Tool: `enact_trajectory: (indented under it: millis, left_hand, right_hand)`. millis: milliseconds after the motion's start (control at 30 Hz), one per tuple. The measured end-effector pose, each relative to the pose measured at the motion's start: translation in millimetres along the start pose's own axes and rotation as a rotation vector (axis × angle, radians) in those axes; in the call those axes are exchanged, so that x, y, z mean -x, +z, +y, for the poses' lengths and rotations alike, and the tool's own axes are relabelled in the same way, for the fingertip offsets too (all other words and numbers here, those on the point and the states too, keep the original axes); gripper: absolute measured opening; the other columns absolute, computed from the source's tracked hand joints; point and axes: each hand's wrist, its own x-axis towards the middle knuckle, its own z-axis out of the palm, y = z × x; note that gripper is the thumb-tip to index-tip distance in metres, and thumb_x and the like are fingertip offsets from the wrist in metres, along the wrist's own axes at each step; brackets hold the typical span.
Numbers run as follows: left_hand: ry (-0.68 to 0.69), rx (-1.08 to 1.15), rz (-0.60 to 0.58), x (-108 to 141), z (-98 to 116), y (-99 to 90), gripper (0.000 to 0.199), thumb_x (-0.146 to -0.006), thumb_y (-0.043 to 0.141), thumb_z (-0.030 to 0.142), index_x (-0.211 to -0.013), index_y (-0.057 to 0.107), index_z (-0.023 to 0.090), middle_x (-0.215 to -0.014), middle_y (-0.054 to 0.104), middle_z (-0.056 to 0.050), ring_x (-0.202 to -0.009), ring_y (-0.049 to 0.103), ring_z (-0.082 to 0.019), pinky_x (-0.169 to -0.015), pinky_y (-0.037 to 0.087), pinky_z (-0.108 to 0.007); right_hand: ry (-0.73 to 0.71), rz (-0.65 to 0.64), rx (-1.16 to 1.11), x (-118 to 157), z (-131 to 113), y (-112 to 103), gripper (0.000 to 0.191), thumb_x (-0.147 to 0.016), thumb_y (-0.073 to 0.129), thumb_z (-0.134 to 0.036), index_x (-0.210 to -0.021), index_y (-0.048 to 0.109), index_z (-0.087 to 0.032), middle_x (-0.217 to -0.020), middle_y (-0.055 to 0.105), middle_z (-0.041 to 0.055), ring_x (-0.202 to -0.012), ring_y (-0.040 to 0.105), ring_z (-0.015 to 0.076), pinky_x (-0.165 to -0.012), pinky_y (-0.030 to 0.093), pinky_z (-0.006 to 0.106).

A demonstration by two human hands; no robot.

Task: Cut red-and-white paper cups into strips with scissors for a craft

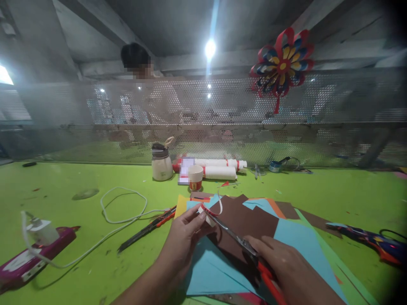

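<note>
My left hand (182, 239) is closed, its thumb and fingers pinching a small piece of white and red paper (210, 220). A thin white strip (220, 203) curls up from that piece. Scissors (235, 237) with red handles are in my right hand (282, 256), which is wrapped round the grips. Their blade tips reach the paper right by my left thumb. Below both hands lies a loose stack of coloured sheets, with a brown sheet (251, 224) on top of a light blue sheet (299, 239).
A purple power strip (60, 248) with a white charger and cable is at left, near a long black and orange tool (148, 228). At right lies a dark blue glue gun (365, 241). Behind the sheets stand a paper cup (195, 177), white rolls (219, 173) and a jar (162, 165).
</note>
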Motion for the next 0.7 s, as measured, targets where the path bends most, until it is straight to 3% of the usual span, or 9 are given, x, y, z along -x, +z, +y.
enact_trajectory:
  millis: [567,700]
  left_hand:
    - [-0.044,0.059,0.064,0.9,2.0,0.8,0.03,-0.077,0.068,0.029,-0.102,0.07,0.011,-0.103,0.071,-0.016,-0.091,0.067,-0.025,-0.082,0.052,-0.036]
    - [-0.025,0.065,0.078,-1.5,1.1,-2.1,0.031,-0.075,0.071,0.027,-0.103,0.069,0.013,-0.105,0.071,-0.015,-0.092,0.067,-0.024,-0.083,0.051,-0.036]
  right_hand:
    - [0.005,-0.083,0.025,-1.8,-1.6,0.5,0.024,-0.079,0.045,-0.011,-0.096,0.06,-0.018,-0.085,0.064,0.0077,-0.076,0.059,0.0228,-0.065,0.043,0.032]
    - [0.007,-0.086,-0.004,-2.0,-1.4,1.1,0.028,-0.078,0.047,-0.011,-0.101,0.06,-0.019,-0.089,0.064,0.0078,-0.08,0.059,0.0232,-0.068,0.044,0.033]
